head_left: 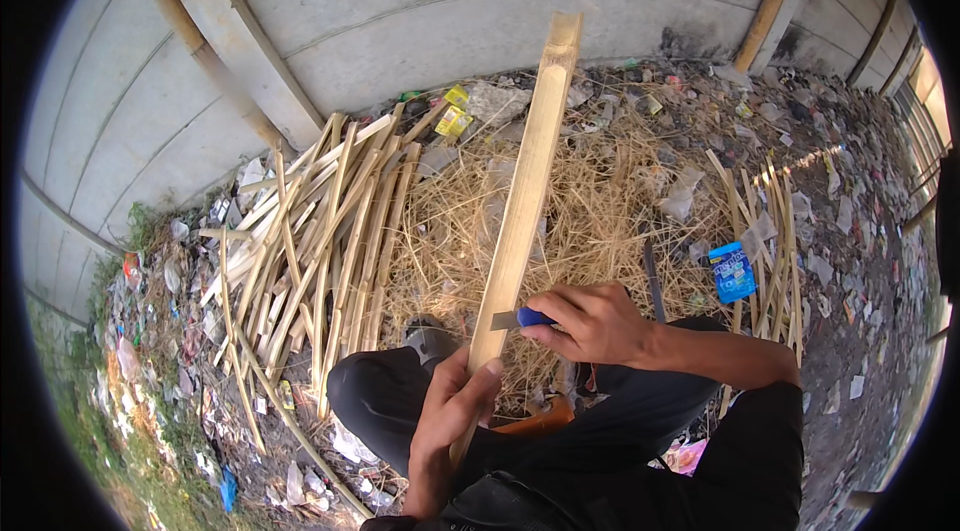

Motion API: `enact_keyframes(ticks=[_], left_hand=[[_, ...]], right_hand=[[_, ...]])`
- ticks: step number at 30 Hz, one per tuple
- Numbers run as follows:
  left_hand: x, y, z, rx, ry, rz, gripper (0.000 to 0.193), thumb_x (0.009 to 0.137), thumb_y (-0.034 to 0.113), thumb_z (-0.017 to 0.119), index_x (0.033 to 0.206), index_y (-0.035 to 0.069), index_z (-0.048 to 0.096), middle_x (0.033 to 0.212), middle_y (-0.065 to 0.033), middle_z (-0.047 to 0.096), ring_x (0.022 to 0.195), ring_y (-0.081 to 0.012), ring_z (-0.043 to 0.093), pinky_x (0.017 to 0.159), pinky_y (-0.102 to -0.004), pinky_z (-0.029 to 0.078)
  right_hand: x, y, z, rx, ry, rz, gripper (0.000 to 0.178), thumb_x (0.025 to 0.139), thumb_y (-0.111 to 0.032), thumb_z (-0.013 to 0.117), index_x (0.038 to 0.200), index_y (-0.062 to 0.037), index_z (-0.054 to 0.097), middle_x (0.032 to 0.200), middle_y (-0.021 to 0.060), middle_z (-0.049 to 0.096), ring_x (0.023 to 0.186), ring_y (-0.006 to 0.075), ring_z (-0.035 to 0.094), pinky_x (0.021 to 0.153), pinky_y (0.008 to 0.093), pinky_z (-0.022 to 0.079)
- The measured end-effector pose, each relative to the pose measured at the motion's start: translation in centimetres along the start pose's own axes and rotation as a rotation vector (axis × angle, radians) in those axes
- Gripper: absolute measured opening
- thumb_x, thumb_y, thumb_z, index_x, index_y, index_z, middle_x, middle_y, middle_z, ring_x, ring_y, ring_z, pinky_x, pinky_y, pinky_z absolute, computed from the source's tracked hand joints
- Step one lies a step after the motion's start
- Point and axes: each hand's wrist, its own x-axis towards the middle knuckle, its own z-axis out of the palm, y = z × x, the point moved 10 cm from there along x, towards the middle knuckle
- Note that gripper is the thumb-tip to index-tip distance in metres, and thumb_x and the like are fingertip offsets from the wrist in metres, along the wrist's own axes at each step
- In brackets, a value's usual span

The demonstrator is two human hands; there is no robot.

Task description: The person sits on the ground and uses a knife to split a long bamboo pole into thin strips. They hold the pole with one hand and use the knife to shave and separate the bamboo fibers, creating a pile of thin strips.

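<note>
We note the right hand [590,323], just right of the frame's centre, closed around the blue handle of a knife [522,319], whose grey blade lies flat against the right edge of a long bamboo slat [525,196]. The left hand [447,421], in the lower middle of the frame, is wrapped round the lower end of that same slat, thumb up along its face. The slat rises from the left hand at a slight rightward tilt to the upper middle of the frame, its top end showing against the grey concrete wall [420,21]. Both hands are thus clamped, each on its own object, and sit close together but not touching. Below them we see the person's dark trousers [385,396], knees bent, with an orange object partly hidden between the legs; we cannot tell what it is. Behind the slat, a heap of dry straw-like shavings [590,221] covers the middle ground. Left of centre lies a pile of split bamboo strips [320,241], fanned toward the wall. A smaller bundle of thin strips [765,231] lies at right, with a blue packet [733,272] just beside it. Yellow wrappers [455,116] lie near the wall's foot, and scattered litter covers the ground on both sides.
</note>
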Motion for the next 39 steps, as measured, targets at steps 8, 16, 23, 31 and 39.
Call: enact_keyframes(ticks=[8, 16, 23, 31, 39], left_hand=[[0.0, -0.2, 0.2, -0.007, -0.002, -0.026, 0.029, 0.107, 0.024, 0.060, 0.121, -0.001, 0.060, 0.068, 0.0034, 0.052, 0.053, -0.0051, 0.046, 0.048, -0.0227, 0.037], [-0.8, -2.3, -0.5, 0.002, -0.060, -0.057, 0.025, 0.107, 0.023, 0.059, 0.114, 0.000, 0.059, 0.070, 0.0023, 0.052, 0.053, -0.0053, 0.046, 0.047, -0.0233, 0.039], [-1.6, -2.4, -1.1, 0.023, -0.027, -0.093, 0.023, 0.107, 0.023, 0.059, 0.109, 0.000, 0.059, 0.068, 0.0034, 0.050, 0.053, -0.0050, 0.044, 0.047, -0.0235, 0.038], [-2.5, -3.1, -1.8, 0.032, -0.013, -0.117, 0.022, 0.107, 0.023, 0.058, 0.107, 0.001, 0.060, 0.068, 0.0039, 0.049, 0.054, -0.0048, 0.043, 0.047, -0.0230, 0.037], [-4.0, -4.9, -2.7, 0.027, -0.068, -0.199, 0.023, 0.107, 0.025, 0.060, 0.108, 0.001, 0.059, 0.071, 0.0032, 0.048, 0.055, -0.0051, 0.044, 0.047, -0.0229, 0.036]], right_hand=[[-0.2, 0.5, 0.0, -0.037, 0.009, 0.027, 0.030, 0.100, -0.039, 0.070, 0.105, -0.0094, 0.067, 0.076, 0.0055, 0.069, 0.054, 0.0206, 0.068, 0.043, 0.0324, 0.052], [-0.2, 5.8, -2.9, -0.044, 0.083, 0.264, 0.030, 0.098, -0.037, 0.072, 0.109, -0.0100, 0.067, 0.095, 0.0063, 0.075, 0.070, 0.0261, 0.073, 0.055, 0.0371, 0.057], [0.2, 5.6, -2.7, -0.074, 0.049, 0.220, 0.028, 0.098, -0.037, 0.072, 0.107, -0.0111, 0.066, 0.092, 0.0058, 0.074, 0.069, 0.0253, 0.073, 0.055, 0.0360, 0.056], [0.5, 6.8, -2.4, -0.091, -0.014, 0.255, 0.028, 0.101, -0.036, 0.068, 0.107, -0.0094, 0.066, 0.089, 0.0072, 0.073, 0.067, 0.0263, 0.071, 0.055, 0.0368, 0.056], [0.3, 12.5, -5.2, -0.075, 0.127, 0.417, 0.032, 0.104, -0.038, 0.064, 0.114, -0.0078, 0.067, 0.085, 0.0114, 0.072, 0.067, 0.0289, 0.071, 0.060, 0.0391, 0.054]])
